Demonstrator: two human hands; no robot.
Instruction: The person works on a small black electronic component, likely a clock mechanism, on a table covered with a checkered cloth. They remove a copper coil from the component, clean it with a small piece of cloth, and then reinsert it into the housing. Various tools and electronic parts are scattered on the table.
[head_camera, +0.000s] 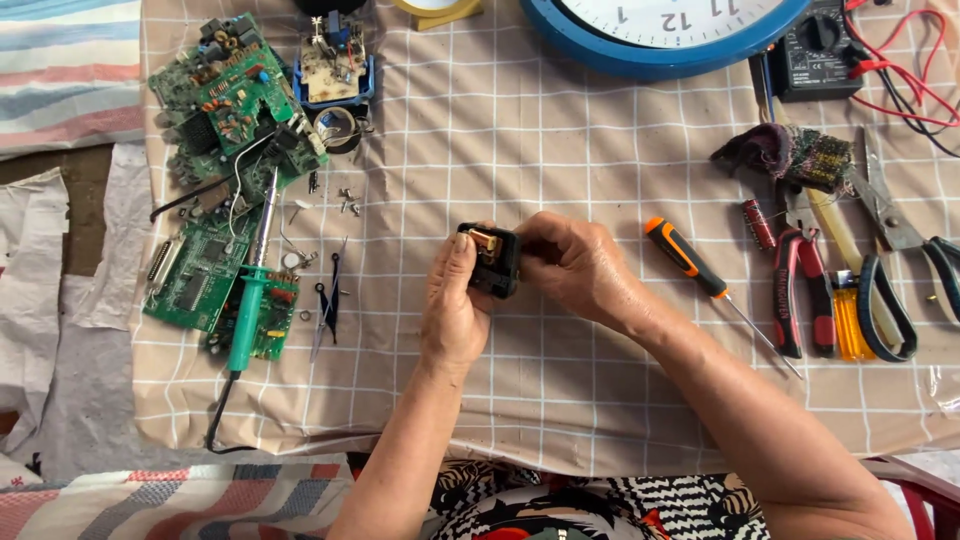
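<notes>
Both of my hands hold a small black box-shaped clock movement (492, 260) over the middle of the checked beige cloth (520, 140). My left hand (452, 305) grips its left side, thumb against the edge where a brass-coloured part shows. My right hand (572, 265) closes on its right side. The round blue-rimmed wall clock (650, 35) lies at the far edge of the cloth, partly cut off by the frame.
Green circuit boards (215, 150) and a green soldering iron (248, 300) lie at left with loose screws and black clock hands (328, 300). An orange-handled screwdriver (700, 275), red pliers (800, 290), scissors (895, 260) and a black multimeter (815, 45) with red leads lie at right.
</notes>
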